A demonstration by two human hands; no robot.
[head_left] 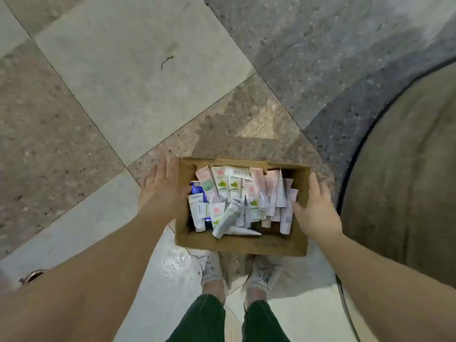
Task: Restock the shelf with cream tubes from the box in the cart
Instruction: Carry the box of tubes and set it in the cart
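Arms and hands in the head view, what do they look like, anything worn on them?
Both forearms are bare with no sleeves in view. The left hand and right hand wear no gloves, and no rings or watch show. A metal clasp or buckle sits at the lower left edge beside the left arm; what it belongs to is unclear.

Floor [138, 90]: I see large grey and speckled brown tiles laid diagonally.
Shoes [212, 270]: pale pair, side by side.
Trousers [204, 317]: dark green.

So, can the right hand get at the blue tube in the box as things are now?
Probably not easily. The blue tube lies at the box's left side, next to the left hand. The right hand grips the opposite wall, with a heap of tubes between.
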